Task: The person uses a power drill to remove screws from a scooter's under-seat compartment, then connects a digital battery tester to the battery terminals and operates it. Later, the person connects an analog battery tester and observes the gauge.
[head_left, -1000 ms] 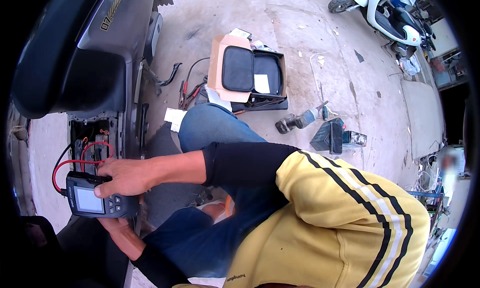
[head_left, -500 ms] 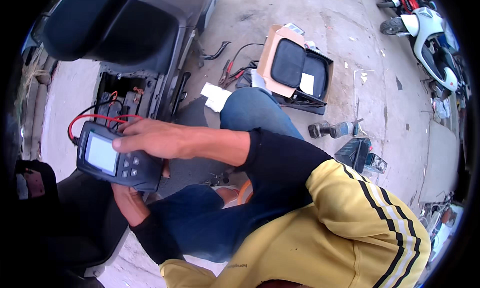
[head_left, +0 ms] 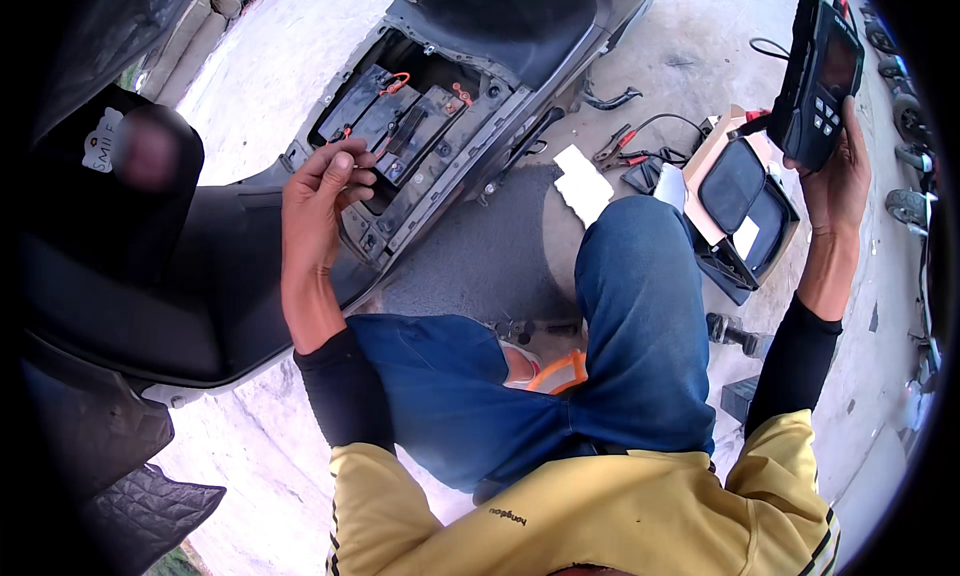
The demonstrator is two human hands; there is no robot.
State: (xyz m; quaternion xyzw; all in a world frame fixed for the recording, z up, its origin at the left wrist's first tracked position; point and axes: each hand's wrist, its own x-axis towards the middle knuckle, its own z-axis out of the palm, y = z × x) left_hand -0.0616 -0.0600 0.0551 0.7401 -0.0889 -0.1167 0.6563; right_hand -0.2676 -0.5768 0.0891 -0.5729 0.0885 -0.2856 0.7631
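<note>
My right hand (head_left: pixel 834 176) grips a black handheld tester (head_left: pixel 815 81) with a screen and buttons at upper right, raised over the ground, cables at its top. My left hand (head_left: pixel 325 181) is at the edge of the scooter's open compartment (head_left: pixel 505 111), fingers curled together; whatever they hold, if anything, is too small to make out. Beside it in the compartment lie several grey batteries (head_left: pixel 400 131) with orange leads (head_left: pixel 395 79).
An opened cardboard box (head_left: pixel 730 251) with black cases lies beyond my bent knee, near red-black clamps (head_left: pixel 615 151) and white paper (head_left: pixel 585 186). A drill (head_left: pixel 740 336) and dark block (head_left: pixel 738 401) sit right. Parked scooters (head_left: pixel 910 211) line the far right; scooter body surrounds the left.
My right hand has carried the tester from the left up to the far right. My left hand has come from underneath it to the compartment's edge. The view has shifted, showing more compartment.
</note>
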